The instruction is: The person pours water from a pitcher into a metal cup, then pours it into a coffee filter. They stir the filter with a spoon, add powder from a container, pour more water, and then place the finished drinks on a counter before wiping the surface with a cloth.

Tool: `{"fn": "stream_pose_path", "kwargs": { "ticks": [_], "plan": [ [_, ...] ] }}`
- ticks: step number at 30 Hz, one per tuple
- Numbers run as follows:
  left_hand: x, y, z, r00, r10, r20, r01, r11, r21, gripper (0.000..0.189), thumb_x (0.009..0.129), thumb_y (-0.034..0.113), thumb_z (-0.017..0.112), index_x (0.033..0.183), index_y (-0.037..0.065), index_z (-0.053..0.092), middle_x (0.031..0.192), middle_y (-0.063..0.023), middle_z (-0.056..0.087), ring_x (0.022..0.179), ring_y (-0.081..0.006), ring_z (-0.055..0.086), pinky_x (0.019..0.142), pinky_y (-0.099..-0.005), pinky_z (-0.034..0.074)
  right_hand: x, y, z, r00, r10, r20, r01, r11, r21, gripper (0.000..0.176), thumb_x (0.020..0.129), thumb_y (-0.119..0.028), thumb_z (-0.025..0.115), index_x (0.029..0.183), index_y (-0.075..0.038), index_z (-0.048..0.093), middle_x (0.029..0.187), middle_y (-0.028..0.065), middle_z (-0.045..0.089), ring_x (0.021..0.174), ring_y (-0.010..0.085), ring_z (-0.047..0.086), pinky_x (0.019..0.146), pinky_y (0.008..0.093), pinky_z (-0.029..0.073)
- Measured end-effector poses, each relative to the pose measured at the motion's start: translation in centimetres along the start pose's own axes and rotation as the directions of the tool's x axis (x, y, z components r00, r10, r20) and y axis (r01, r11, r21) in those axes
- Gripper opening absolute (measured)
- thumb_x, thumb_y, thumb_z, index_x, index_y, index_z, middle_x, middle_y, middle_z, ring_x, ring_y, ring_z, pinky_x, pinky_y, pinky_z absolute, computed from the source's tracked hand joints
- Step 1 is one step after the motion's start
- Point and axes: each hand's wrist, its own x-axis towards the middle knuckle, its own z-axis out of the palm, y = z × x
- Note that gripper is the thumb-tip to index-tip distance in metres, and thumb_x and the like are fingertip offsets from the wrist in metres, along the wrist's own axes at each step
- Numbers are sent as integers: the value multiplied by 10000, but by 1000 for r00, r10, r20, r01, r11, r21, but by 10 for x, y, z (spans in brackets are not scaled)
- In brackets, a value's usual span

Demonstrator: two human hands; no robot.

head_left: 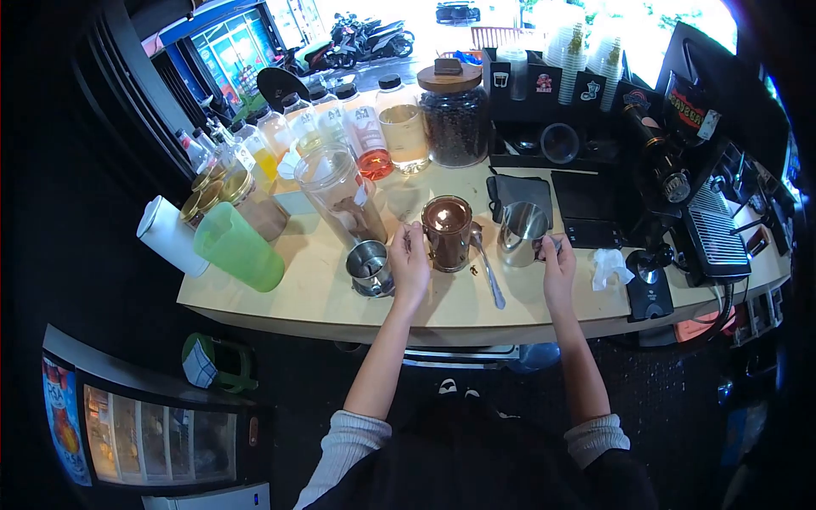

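Note:
A glass mug (448,234) filled with a dark brown drink stands upright on the counter. My left hand (410,265) is closed at the mug's left side, on its handle. To the right is a metal milk pitcher (522,235), its handle gripped by my right hand (558,265). Between the two vessels lies a spoon (489,270), its bowl end close to the mug and brown-stained. A small metal cup (369,266) sits just left of my left hand. Behind it a tall clear container (338,191) with brown powder leans in view.
A green pitcher (240,246) and a white one (172,236) stand at the counter's left. Bottles and a jar of coffee beans (455,123) line the back. A crumpled tissue (610,269), a black scale (586,208) and an espresso machine (718,225) are at right.

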Motion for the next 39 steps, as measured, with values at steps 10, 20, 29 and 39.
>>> {"fn": "stream_pose_path", "kwargs": {
  "ticks": [10,20,29,39],
  "plan": [
    [3,8,3,1000,9,-25,-11,997,-75,321,982,214,443,689,85,413,607,72,310,569,-15,277,499,-228,220,0,-3,1,1000,7,7,-7,1000,22,166,938,-145,529,821,-28,543,708,-22,525,644,36,430,593,196,355],
    [15,32,-2,993,114,-18,-116,987,-109,307,986,225,438,722,69,463,634,80,326,595,-16,274,520,-222,224,0,-4,-2,999,22,39,-21,999,-31,157,951,-138,505,831,-37,515,743,-1,533,690,50,460,653,204,374],
    [-4,28,-6,1000,15,-15,-16,997,-78,302,980,228,447,722,71,466,640,76,335,599,-20,286,530,-217,233,0,-7,1,998,30,-61,-27,999,46,134,940,-145,523,854,-42,515,718,-35,479,658,45,419,623,193,365],
    [-14,34,-10,1000,17,-14,-18,996,-84,314,986,247,437,714,88,450,628,76,325,577,-18,281,514,-214,223,112,-38,-14,874,464,144,-6,306,-952,274,825,-188,636,915,71,639,883,209,671,746,294,685,657,352,544]
  ]
}}
